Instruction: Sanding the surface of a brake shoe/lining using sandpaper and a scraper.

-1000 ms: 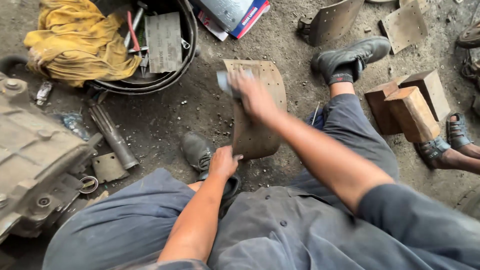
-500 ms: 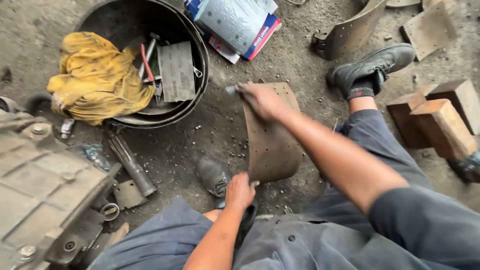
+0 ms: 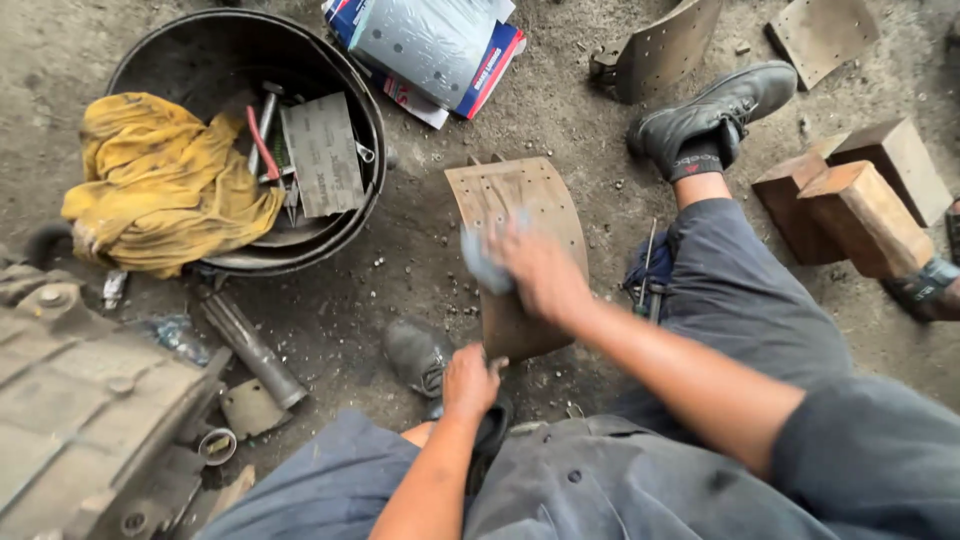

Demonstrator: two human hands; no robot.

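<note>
The curved metal plate (image 3: 518,250) looks heavy and stiff. The left hand (image 3: 470,378) pinches its bottom edge; the right hand (image 3: 540,272) presses a small cloth (image 3: 482,262) on it.

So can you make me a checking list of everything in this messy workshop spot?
Surface: dusty ground, gritty with small bits.
Job's things: curved rusty metal plate standing on the ground; small grey-blue rubbing pad pressed on it.
Clutter: black tub holding a yellow rag, hand tools and a grey sheet; metal tube; packets; wooden blocks; more curved plates.
Grippers: right hand on the pad, blurred; left hand gripping the plate's lower edge.
Cables: nothing seen.
Surroundings: grey metal machine part at left; another person's sandalled foot at right.
</note>
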